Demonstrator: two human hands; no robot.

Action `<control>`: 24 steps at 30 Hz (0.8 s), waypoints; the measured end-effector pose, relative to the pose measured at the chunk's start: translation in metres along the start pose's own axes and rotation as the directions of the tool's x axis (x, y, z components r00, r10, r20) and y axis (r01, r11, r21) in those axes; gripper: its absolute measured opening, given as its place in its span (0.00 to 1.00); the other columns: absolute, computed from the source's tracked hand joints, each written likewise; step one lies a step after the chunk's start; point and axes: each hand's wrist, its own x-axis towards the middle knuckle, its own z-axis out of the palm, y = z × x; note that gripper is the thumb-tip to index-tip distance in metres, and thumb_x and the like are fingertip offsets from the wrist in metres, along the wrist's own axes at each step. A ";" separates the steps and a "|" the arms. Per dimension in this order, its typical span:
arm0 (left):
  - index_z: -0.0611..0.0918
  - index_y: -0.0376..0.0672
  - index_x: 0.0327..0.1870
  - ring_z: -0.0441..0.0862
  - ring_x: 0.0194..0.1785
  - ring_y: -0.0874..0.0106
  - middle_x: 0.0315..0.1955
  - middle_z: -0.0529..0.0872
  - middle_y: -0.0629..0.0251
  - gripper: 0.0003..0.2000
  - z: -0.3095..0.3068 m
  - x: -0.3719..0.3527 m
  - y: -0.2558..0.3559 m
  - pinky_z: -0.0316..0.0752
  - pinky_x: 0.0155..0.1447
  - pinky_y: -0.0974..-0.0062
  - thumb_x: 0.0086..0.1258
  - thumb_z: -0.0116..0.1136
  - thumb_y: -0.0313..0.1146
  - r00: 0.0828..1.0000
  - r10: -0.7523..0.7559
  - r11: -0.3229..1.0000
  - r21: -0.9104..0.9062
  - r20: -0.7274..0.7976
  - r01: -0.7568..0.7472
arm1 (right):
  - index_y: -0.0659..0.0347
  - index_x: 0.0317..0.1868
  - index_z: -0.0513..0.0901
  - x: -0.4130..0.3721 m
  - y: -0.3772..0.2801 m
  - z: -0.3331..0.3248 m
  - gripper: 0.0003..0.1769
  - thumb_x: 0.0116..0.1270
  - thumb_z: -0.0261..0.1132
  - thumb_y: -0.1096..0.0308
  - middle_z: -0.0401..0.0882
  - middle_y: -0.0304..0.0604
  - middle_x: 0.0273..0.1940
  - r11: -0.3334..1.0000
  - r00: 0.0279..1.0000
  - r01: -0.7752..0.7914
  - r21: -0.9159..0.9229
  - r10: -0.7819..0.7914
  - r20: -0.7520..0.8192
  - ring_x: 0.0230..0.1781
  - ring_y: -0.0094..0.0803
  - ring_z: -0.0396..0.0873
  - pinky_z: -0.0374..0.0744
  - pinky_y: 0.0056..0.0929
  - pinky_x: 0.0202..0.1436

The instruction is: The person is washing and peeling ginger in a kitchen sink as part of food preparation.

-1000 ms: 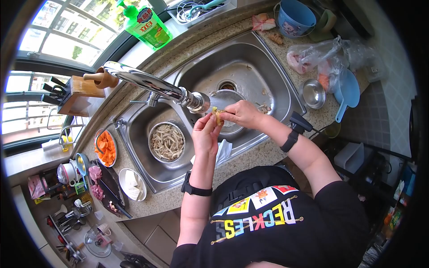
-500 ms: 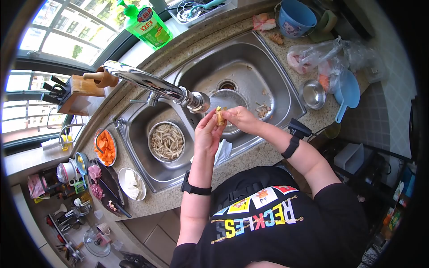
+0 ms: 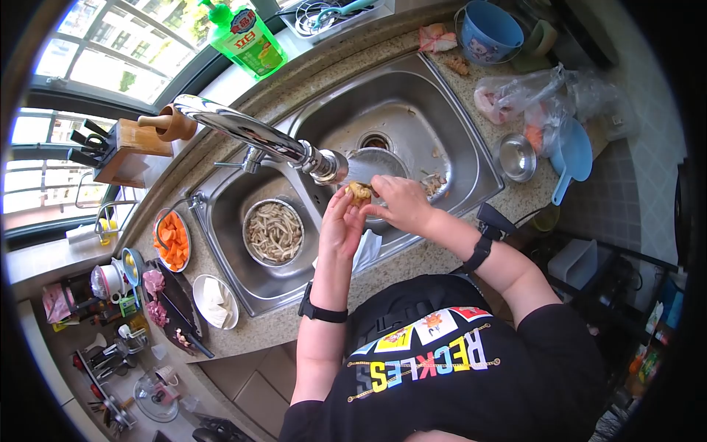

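Observation:
In the head view, my left hand and my right hand meet over the front edge of the right sink basin. My left fingertips grip a small yellowish-brown knobbly piece, which looks like ginger. The right hand's fingers are closed at its right side, on something dark and small that I cannot make out. Just left of the piece is the spout of the chrome faucet. Behind my hands a round metal bowl sits in the basin, partly hidden.
A bowl of pale strips stands in the left basin. Carrot chunks, a white bowl and a dark board with meat are at the left. A small metal bowl and blue dipper stand right.
The yellowish piece has turned and now lies more sideways, showing more of its surface. My right hand has shifted slightly right and down, with its fingers bent differently.

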 end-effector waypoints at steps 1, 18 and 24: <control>0.68 0.35 0.54 0.77 0.48 0.68 0.45 0.76 0.57 0.15 0.000 -0.001 0.000 0.75 0.52 0.72 0.68 0.49 0.24 1.000 0.000 1.000 0.001 0.000 0.000 | 0.60 0.32 0.69 0.000 0.001 0.002 0.20 0.59 0.60 0.50 0.76 0.49 0.28 0.999 1.000 0.016 -0.040 -0.016 -0.011 0.32 0.48 0.77 0.74 0.41 0.33; 0.72 0.32 0.48 0.79 0.43 0.70 0.41 0.78 0.56 0.11 -0.001 -0.001 0.013 0.77 0.49 0.73 0.66 0.50 0.22 0.997 0.004 0.962 0.272 -0.071 0.015 | 0.56 0.27 0.71 0.008 0.014 0.000 0.18 0.58 0.59 0.49 0.73 0.40 0.20 0.936 0.974 0.227 -0.269 -0.220 0.059 0.23 0.39 0.77 0.74 0.36 0.26; 0.75 0.35 0.42 0.80 0.37 0.72 0.36 0.80 0.61 0.07 -0.001 0.008 0.012 0.78 0.43 0.77 0.65 0.53 0.23 0.995 0.056 0.964 0.262 -0.080 -0.033 | 0.56 0.26 0.71 0.013 0.013 0.003 0.20 0.57 0.59 0.47 0.73 0.40 0.20 0.926 0.973 0.226 -0.302 -0.230 0.023 0.24 0.38 0.77 0.74 0.35 0.26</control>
